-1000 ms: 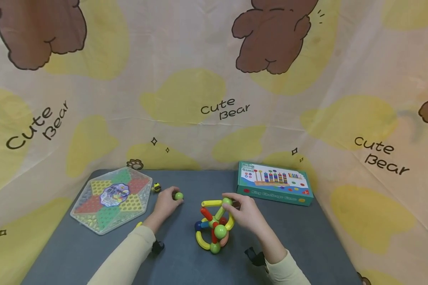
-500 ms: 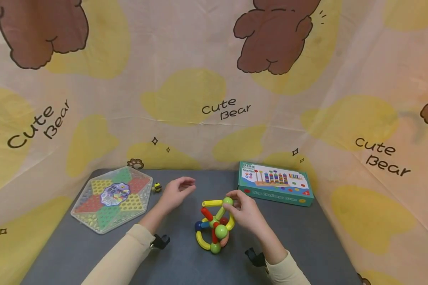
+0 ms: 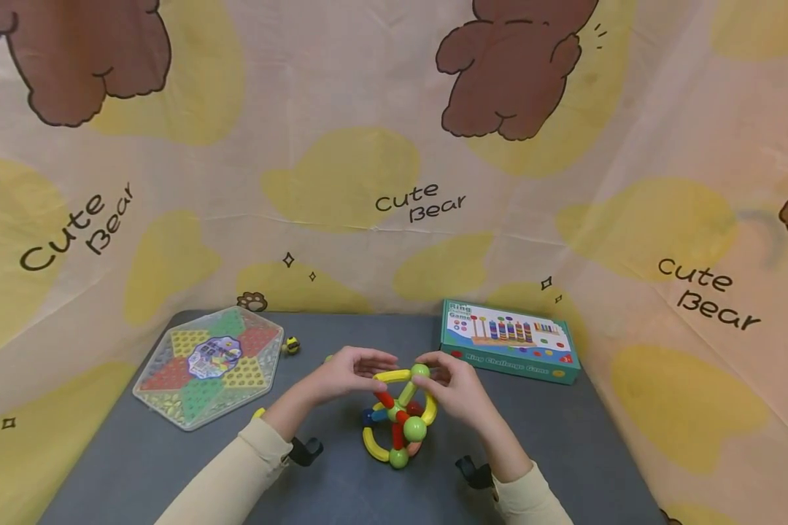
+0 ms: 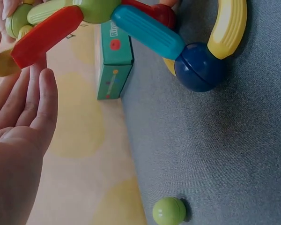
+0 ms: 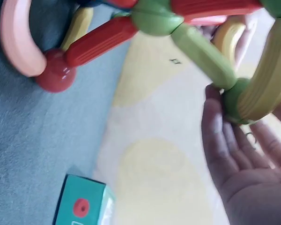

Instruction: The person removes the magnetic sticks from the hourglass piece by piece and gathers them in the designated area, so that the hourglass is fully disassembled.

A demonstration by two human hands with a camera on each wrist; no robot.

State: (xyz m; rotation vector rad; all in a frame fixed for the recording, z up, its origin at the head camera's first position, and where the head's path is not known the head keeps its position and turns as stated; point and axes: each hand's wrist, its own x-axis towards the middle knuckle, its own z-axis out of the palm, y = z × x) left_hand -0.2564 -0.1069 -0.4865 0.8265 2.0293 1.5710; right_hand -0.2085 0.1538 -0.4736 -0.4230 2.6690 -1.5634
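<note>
A toy of coloured rods and balls stands on the table, its green centre ball (image 3: 397,413) joining red, blue and green rods. My right hand (image 3: 458,385) pinches the green ball (image 3: 420,371) at its top, where a curved yellow rod (image 3: 392,376) also joins. At the left end of that rod is my left hand (image 3: 349,375), fingers extended behind it and thumb in front. Whether it touches the rod I cannot tell. Below, the left wrist view shows a blue ball (image 4: 199,67) and a loose green ball (image 4: 169,211) on the table.
A hexagonal Chinese checkers board (image 3: 210,368) lies at the left, with a small yellow-and-black toy (image 3: 292,345) beside it. At the back right lies a green Ring Challenge Game box (image 3: 508,341). A bear-print cloth (image 3: 341,240) hangs behind the table.
My left hand has let go of the loose green ball, leaving it on the table, and has moved right to the toy's upper yellow rod. The right hand keeps its hold.
</note>
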